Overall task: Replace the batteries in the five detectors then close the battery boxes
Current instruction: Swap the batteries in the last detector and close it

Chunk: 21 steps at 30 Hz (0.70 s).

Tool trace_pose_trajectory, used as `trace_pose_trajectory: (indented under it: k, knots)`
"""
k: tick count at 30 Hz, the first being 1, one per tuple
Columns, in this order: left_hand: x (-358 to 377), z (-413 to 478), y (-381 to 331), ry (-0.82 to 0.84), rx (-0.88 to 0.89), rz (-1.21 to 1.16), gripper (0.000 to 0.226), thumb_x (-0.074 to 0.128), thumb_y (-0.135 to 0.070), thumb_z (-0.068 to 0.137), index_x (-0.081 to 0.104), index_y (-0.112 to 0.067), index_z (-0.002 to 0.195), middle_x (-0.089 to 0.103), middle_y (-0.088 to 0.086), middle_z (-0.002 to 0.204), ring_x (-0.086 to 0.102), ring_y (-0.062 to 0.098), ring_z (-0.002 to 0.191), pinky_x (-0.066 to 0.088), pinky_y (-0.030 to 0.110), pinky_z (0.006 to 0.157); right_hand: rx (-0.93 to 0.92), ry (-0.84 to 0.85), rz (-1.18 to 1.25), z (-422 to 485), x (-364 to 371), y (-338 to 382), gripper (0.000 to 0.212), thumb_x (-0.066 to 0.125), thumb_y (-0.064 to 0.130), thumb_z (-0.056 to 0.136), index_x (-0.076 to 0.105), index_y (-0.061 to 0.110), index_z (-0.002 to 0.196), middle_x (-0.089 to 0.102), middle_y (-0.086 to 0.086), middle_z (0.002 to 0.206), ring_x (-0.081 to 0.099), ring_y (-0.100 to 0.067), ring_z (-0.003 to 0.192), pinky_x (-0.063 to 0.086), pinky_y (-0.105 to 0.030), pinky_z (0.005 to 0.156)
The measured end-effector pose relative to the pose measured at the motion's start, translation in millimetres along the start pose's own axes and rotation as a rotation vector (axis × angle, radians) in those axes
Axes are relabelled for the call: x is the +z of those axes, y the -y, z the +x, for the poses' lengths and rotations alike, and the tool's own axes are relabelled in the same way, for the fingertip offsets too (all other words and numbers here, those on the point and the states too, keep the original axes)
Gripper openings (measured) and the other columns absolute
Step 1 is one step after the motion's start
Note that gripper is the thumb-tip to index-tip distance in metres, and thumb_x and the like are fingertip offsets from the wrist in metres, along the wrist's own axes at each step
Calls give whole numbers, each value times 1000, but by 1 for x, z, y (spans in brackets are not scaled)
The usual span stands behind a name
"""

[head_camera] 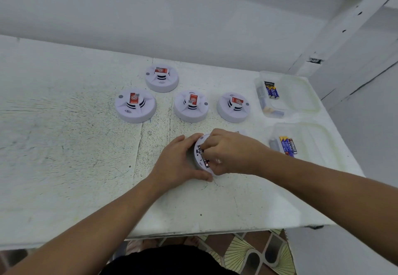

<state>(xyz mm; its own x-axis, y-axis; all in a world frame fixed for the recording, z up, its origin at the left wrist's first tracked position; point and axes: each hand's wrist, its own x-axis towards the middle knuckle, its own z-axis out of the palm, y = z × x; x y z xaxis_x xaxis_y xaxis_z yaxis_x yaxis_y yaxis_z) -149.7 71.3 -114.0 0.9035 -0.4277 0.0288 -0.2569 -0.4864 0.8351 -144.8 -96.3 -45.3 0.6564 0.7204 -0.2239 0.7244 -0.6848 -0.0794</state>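
While left hand (178, 160) grips tilted detector (196, 151), right hand (228, 152) digs curled into battery box (204, 160), hold unclear; brace it, check polarity.

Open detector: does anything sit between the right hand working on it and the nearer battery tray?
Nothing visible does. The right hand is at the open detector, which the left hand grips, and the nearer battery tray lies to the right across open table. A small pale piece just beyond the hand sits off that path.
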Motion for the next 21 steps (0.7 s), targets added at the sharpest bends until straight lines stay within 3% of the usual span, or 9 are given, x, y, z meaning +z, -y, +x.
trace_pose_trajectory:
  k: [4,7,10,12,14,17,21]
  knots:
    - [0,0,0,27,-16,-1,103,89,-50,45,47,-25,136,49,-31,100,41,-9,91,32,25,99,-19,-45,39,-2,0,4,10,67,9,62,60,9,68,61,-4,68,52,-27,67,47,-33,52]
    - [0,-1,1,25,-20,1,104,89,-50,44,46,-25,136,46,-35,99,40,-6,94,31,24,100,12,-80,94,-6,-3,6,11,68,10,64,63,10,74,62,-4,71,54,-27,70,40,-26,55]
    - [1,-2,1,17,-20,-3,103,90,-49,44,47,-26,135,45,-36,101,42,-3,99,31,25,102,108,-120,179,-12,-2,9,13,66,15,71,67,12,84,63,-2,81,53,-22,81,46,-30,63]
    - [1,-2,1,10,-15,-3,99,90,-48,45,48,-28,133,45,-39,100,44,-6,97,32,25,102,159,-137,243,-15,-3,15,12,63,20,74,66,11,82,62,-1,76,53,-20,77,43,-27,69]
    - [2,-2,2,11,-16,-1,98,90,-47,46,48,-29,133,44,-41,99,46,-4,99,34,25,101,189,-157,281,-15,-3,20,13,63,21,77,64,8,77,60,-3,69,53,-21,71,38,-18,70]
    - [2,-3,5,8,-29,-4,101,89,-52,43,48,-32,133,47,-38,103,49,9,109,39,27,95,297,-156,309,-17,-1,25,14,62,19,85,66,6,84,63,-6,77,52,-22,81,28,-4,74]
    - [3,-3,6,-14,-35,-15,99,90,-51,42,50,-34,131,52,-36,104,51,10,108,41,24,91,404,-167,382,-21,4,27,15,55,10,89,68,12,95,66,0,87,48,-15,83,33,-16,70]
